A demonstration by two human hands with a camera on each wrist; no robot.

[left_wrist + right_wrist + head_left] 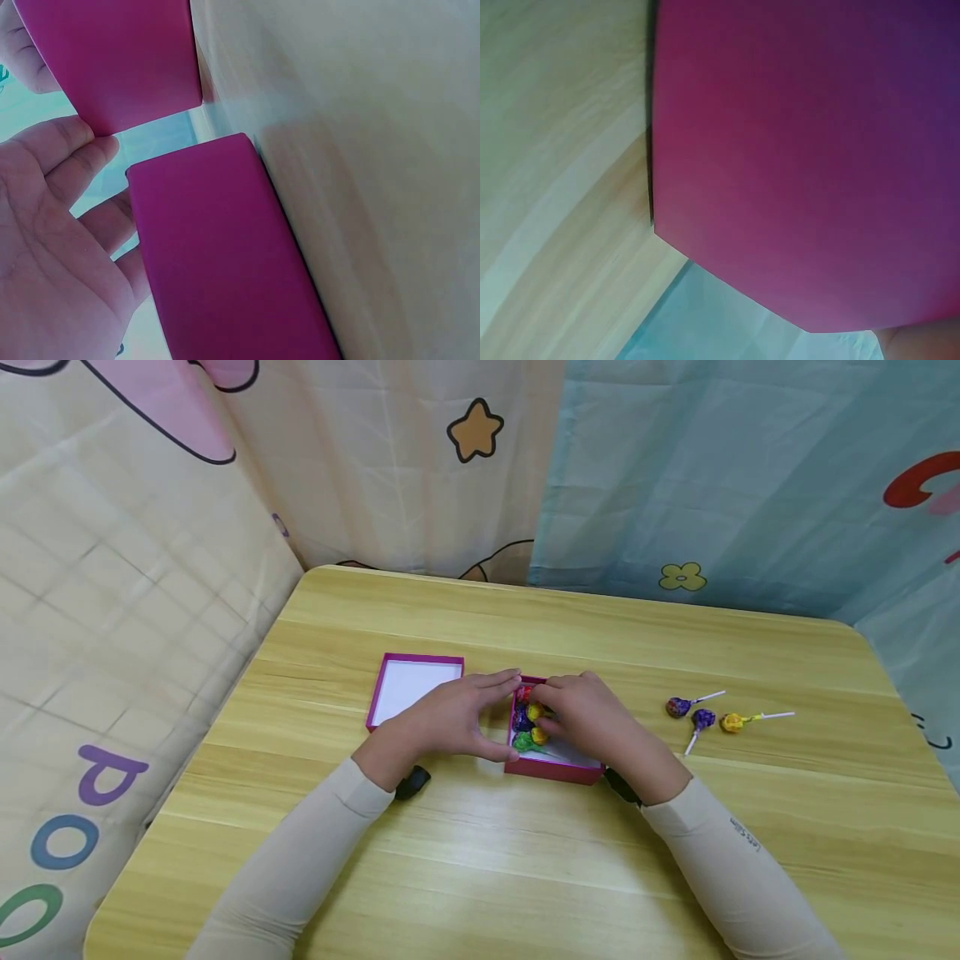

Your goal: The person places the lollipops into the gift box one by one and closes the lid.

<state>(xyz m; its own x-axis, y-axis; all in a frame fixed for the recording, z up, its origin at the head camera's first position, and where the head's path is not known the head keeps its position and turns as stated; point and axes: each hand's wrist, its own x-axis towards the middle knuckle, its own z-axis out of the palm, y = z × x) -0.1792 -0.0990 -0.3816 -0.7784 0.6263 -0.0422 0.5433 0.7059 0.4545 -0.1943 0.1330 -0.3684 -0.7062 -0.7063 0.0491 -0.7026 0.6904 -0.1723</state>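
Observation:
A magenta box with a white inside stands mid-table. Several wrapped lollipops lie along its left side: red, purple, yellow and a green lollipop. My left hand spans the box's left side, its fingers fairly straight. In the left wrist view, fingertips touch a corner of the box. My right hand reaches in from the right, fingers bent, and appears to pinch a yellow lollipop; the palm is hidden. The right wrist view is mostly filled by the box's magenta wall.
Left of the box lies a magenta tray-like lid with a white inside, partly behind my left hand. On the right are two purple lollipops, one of them here, and another yellow lollipop. Curtains hang behind the wooden table.

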